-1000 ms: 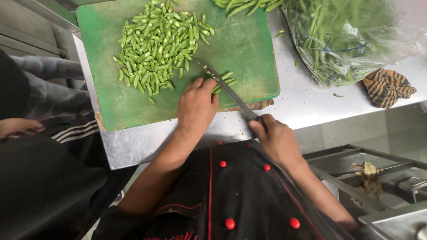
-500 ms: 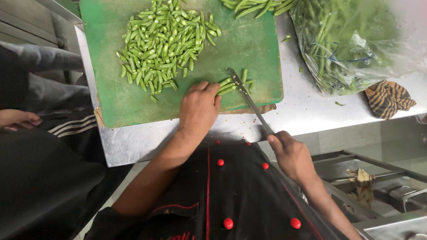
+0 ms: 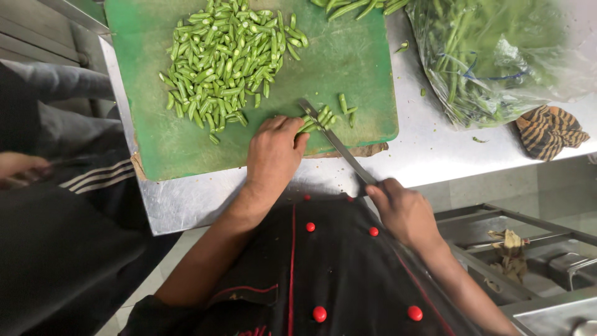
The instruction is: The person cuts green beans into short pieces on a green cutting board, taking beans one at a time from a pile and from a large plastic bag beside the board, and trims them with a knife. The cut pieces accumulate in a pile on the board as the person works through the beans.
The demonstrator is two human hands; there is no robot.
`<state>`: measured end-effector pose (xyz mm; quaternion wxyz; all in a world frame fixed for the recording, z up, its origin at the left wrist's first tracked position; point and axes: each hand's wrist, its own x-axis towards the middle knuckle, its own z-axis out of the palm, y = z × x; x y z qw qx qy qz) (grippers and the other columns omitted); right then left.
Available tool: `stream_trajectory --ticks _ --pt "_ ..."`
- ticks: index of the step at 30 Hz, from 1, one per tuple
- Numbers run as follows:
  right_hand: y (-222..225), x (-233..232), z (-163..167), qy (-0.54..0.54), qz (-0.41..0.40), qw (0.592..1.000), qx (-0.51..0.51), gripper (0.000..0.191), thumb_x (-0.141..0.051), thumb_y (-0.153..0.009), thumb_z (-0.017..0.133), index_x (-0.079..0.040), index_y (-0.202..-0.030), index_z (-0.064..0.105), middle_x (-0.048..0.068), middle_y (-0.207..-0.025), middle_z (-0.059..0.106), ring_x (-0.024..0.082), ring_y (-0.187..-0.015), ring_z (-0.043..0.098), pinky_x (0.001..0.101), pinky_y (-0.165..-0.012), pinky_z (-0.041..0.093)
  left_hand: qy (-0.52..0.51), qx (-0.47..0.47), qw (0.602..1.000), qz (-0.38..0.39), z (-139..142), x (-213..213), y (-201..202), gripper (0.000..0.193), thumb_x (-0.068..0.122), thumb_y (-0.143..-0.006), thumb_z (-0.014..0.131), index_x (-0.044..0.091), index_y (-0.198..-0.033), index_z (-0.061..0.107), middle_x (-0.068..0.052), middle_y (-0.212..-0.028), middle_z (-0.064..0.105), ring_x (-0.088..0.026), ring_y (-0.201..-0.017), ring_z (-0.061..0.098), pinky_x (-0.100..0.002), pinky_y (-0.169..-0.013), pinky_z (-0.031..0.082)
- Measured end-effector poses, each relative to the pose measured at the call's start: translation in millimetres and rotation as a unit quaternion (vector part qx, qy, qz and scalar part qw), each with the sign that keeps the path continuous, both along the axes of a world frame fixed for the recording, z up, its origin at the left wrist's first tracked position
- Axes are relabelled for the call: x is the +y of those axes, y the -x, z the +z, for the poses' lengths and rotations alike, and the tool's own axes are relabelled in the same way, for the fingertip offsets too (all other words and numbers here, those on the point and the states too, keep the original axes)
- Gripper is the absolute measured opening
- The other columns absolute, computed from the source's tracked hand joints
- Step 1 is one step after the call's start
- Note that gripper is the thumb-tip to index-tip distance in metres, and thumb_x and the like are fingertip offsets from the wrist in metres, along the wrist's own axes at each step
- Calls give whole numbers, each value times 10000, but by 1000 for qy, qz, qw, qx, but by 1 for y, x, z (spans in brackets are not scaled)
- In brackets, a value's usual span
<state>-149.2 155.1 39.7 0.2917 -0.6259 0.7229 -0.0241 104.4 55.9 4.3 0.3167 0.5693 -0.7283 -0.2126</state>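
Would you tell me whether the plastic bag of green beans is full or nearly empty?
Fairly full: the clear plastic bag on the steel counter bulges with whole green beans.

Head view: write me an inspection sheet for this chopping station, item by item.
Surface: stainless steel counter carrying a green plastic cutting board.
Job's things: pile of chopped green bean pieces on the board's upper left; small bunch of green beans under the blade; long steel knife lying diagonally; uncut whole green beans at the board's top edge.
Clutter: clear plastic bag of green beans to the right; brown striped cloth beside it; stray bean bits on the counter.
Grip: left hand pinning the bunch; right hand closed on the knife handle.
Cables: nothing seen.
Surroundings: metal rack lower right; another person's hand at the left edge.
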Motion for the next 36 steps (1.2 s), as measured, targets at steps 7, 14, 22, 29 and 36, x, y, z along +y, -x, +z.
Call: stream_trajectory --ticks 7,14,22,29,36 --pt "29 2 -13 -168 -121 944 -258 470 -434 -1070 526 -1 -989 690 200 -724 569 409 -641 517 479 -618 455 35 1 999 -4 7 5 -2 367 140 -805 821 13 -1121 685 -154 -1108 672 -371 -1018 633 -456 -864 535" --pt "-12 -18 11 -14 17 998 -58 416 -440 -1010 555 -38 -1023 664 231 -775 694 455 -822 674 525 -701 508 35 -10 999 15 6 15 -8 308 145 -821 838 16 -1068 707 -137 -1092 692 -358 -1001 644 -442 -860 541" --pt "-38 -29 6 19 50 998 -14 421 -455 -991 570 -38 -974 621 232 -763 697 480 -787 667 568 -678 500 102 -4 995 6 -9 16 -7 214 94 -848 816 20 -1018 710 -113 -1070 697 -324 -992 663 -422 -870 553" --pt "6 2 1 -9 19 999 -36 423 -445 -989 580 -36 -1035 677 251 -723 664 460 -802 667 513 -660 519 132 15 991 -30 -8 9 -15 196 76 -864 810 18 -1009 691 -122 -1064 679 -331 -993 644 -420 -871 546" --pt "12 -10 7 -100 -26 988 -113 461 -469 -997 542 -34 -1010 693 220 -736 670 415 -751 675 449 -706 539 129 27 990 -56 -5 7 -25 338 118 -821 831 -8 -1101 690 -155 -1137 653 -357 -1019 624 -436 -887 539"
